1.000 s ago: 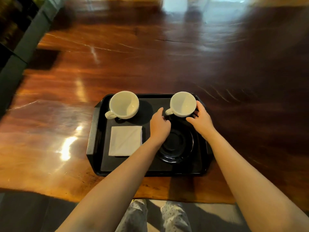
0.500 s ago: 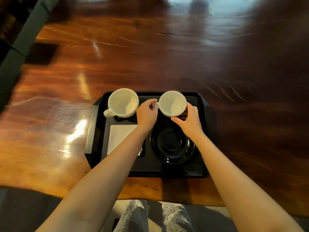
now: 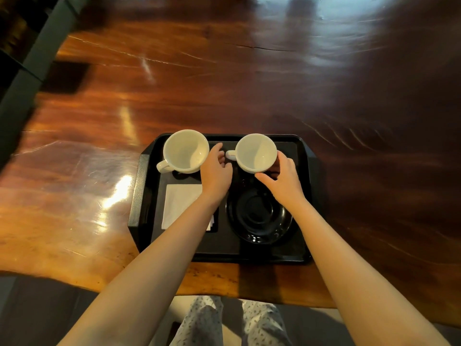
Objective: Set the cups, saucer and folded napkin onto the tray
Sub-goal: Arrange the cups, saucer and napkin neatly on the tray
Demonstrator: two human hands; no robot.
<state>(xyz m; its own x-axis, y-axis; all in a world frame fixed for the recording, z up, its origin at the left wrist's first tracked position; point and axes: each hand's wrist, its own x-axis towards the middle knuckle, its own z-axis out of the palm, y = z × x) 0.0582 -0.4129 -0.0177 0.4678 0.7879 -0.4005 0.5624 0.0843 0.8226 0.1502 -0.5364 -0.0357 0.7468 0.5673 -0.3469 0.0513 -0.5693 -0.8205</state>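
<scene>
A black tray (image 3: 303,196) lies on the wooden table near its front edge. The left white cup (image 3: 185,151) stands in the tray's back left corner, handle towards me. A folded white napkin (image 3: 180,204) lies in front of it, partly under my left forearm. The black saucer (image 3: 259,218) sits at the tray's front right. Just behind the saucer is the right white cup (image 3: 255,153), handle pointing left. My left hand (image 3: 215,174) curls at that handle. My right hand (image 3: 284,181) grips the cup's near right side.
The glossy dark wooden table (image 3: 224,83) stretches far beyond the tray on every side. A dark grey frame (image 3: 27,78) runs along the table's left edge. My knees in patterned trousers (image 3: 232,323) show below the front edge.
The right cup has shifted left and slightly back on the tray, with both hands following it. My left hand went from the saucer's edge to the cup's handle.
</scene>
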